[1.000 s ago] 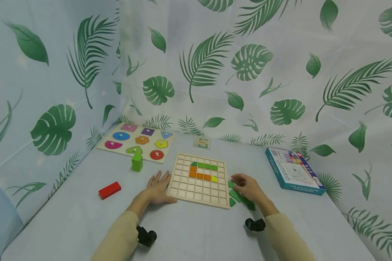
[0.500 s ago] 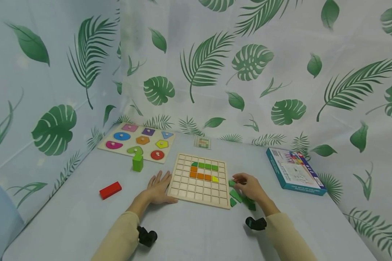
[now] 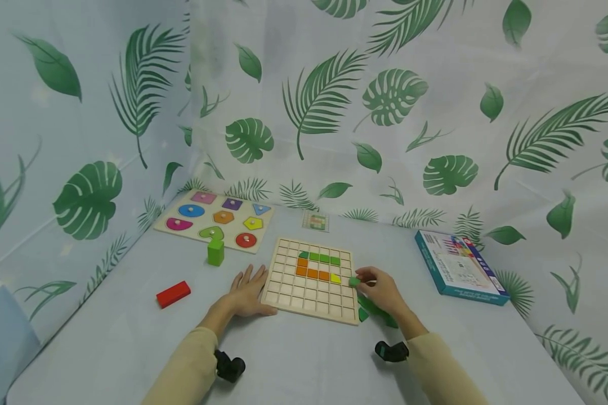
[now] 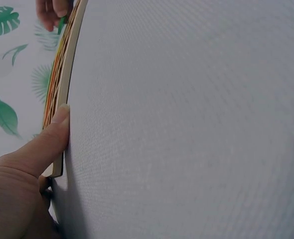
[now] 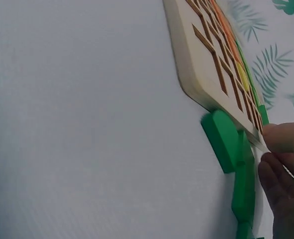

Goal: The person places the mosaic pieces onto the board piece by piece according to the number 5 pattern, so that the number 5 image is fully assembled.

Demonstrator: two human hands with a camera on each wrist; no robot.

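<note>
1. Head view shows both hands: the left hand (image 3: 247, 293) lies with spread fingers beside the grid board (image 3: 304, 298), and its thumb (image 4: 50, 142) rests against the board edge, seen in the left wrist view.
2. Right hand (image 3: 382, 289) pinches one green piece (image 3: 354, 282) between thumb and finger, at the right edge of the board; whether the piece touches the board, I cannot tell.
3. Under and just beside the right hand are loose green pieces (image 3: 363, 315). The hand covers part of them, so their number is not certain.
4. Between the hands, on the board, part of the work is done: a yellow tile (image 3: 336, 278) nearest to the right hand, four orange tiles (image 3: 312, 273), three light green tiles (image 3: 325, 259) and one dark green tile (image 3: 303, 255).
5. What is left, in my judgement, is at least the pinched piece and perhaps the loose ones; the work seems about halfway.
6. To the left of the left hand is a red block (image 3: 173, 294); farther beyond this hand, a light green block (image 3: 215, 252). Neither stands between the right hand and the board.
7. Well apart to the right of the right hand lies a box (image 3: 463, 270).
8. Beyond the left hand is a shape puzzle (image 3: 229, 239); beyond the board, a small pattern card (image 3: 316, 221), too small to read exactly.
</note>
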